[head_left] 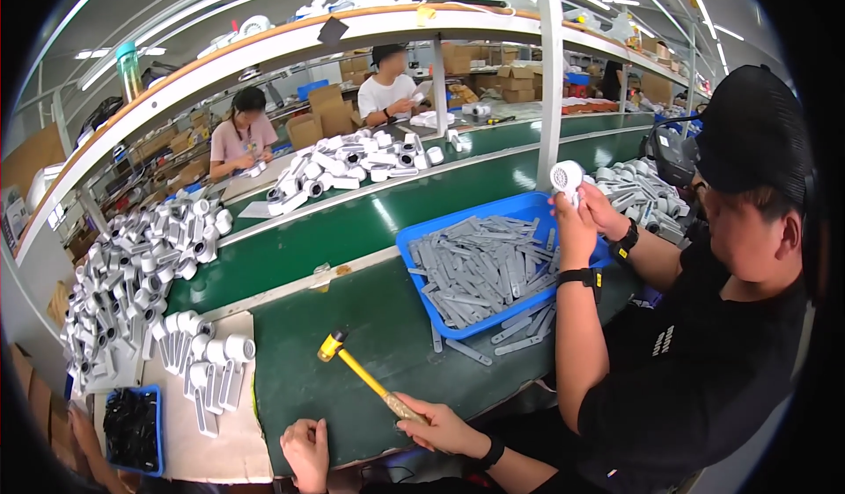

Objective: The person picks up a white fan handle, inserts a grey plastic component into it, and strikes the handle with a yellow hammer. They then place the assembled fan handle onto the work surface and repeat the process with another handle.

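Observation:
My right hand (438, 425) is wrapped round the patterned handle of a mallet (359, 369) with a yellow shaft and a yellow-and-black head. The mallet slants up and left above the green work surface (304, 340), its head away from me. My left hand (305, 453) rests at the near edge of that surface, fingers curled in, with nothing visible in it. Left of it, several white-and-grey handheld fan bodies (211, 375) lie on a sheet of cardboard (231, 454). A blue tray (480, 325) full of flat grey strips (480, 265) stands beyond my right hand.
A co-worker (704, 318) at the right holds a white fan (566, 177). Large heaps of fan bodies (141, 270) lie at far left and across the green conveyor (374, 217). A small blue basket (159, 432) holds black parts. A white post (549, 80) rises beyond the tray.

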Available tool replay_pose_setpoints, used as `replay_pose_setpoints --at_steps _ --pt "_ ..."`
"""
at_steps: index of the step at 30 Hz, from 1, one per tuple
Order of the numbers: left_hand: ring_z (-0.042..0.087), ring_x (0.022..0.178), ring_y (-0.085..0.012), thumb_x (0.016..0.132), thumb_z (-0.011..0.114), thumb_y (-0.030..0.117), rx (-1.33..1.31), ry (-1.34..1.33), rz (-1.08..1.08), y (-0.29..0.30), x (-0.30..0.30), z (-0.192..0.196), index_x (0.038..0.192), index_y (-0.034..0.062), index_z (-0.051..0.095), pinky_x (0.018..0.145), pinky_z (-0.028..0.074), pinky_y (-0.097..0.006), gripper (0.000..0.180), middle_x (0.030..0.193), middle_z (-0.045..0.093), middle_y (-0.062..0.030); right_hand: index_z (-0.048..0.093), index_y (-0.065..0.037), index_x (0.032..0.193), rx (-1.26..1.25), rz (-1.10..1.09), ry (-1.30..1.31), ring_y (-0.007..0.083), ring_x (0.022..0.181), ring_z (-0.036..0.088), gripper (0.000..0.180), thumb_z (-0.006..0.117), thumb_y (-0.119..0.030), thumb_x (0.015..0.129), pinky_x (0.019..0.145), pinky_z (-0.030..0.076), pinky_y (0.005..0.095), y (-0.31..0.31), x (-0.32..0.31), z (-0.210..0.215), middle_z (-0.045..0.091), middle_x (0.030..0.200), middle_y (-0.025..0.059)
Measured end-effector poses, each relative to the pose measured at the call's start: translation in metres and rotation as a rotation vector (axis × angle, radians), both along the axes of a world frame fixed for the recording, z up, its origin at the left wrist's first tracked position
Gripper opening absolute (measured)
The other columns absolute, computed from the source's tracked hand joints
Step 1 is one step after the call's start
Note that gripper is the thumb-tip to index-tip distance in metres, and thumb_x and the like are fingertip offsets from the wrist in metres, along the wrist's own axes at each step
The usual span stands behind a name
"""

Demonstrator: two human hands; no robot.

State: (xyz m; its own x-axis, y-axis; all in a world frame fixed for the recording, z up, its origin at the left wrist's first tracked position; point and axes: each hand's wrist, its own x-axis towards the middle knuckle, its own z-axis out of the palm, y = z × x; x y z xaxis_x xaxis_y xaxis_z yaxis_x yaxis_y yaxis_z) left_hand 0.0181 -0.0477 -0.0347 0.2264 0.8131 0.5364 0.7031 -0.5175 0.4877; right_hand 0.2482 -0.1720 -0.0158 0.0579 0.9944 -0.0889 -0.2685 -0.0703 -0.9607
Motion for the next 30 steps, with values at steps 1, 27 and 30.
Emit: replay_pose_setpoints --at_steps 1,27,30 --pt "0.052 0.059 -0.0284 0.081 0.074 0.013 0.031 0.012 -0.016 0.0 -0.001 0.003 0.071 0.0049 0.059 0.061 0.04 -0.042 0.02 0.059 0.051 -0.0077 0.031 -0.012 0.154 0.001 0.025 -0.015 0.0027 0.057 0.047 0.064 0.06 -0.011 0.097 0.049 0.041 0.0193 0.001 0.0 -0.001 0.055 0.079 -0.0038" --pt "0.058 0.057 -0.0405 0.099 0.056 0.025 0.092 0.117 -0.101 -0.013 -0.002 0.025 0.067 0.0011 0.058 0.055 0.046 -0.048 0.04 0.064 0.059 -0.0224 0.031 -0.011 0.154 0.063 0.14 -0.048 0.0025 0.05 0.045 0.062 0.059 -0.014 0.098 0.045 0.042 0.0197 0.023 -0.002 0.0 0.05 0.073 -0.0045" --pt "0.058 0.056 -0.0403 0.1 0.055 0.025 0.107 0.112 -0.105 -0.013 -0.001 0.028 0.065 0.0016 0.058 0.055 0.046 -0.048 0.042 0.062 0.059 -0.0223 0.031 -0.011 0.154 0.06 0.146 -0.071 0.0023 0.051 0.046 0.062 0.059 -0.014 0.098 0.045 0.042 0.0196 0.024 -0.001 0.0 0.05 0.073 -0.0047"
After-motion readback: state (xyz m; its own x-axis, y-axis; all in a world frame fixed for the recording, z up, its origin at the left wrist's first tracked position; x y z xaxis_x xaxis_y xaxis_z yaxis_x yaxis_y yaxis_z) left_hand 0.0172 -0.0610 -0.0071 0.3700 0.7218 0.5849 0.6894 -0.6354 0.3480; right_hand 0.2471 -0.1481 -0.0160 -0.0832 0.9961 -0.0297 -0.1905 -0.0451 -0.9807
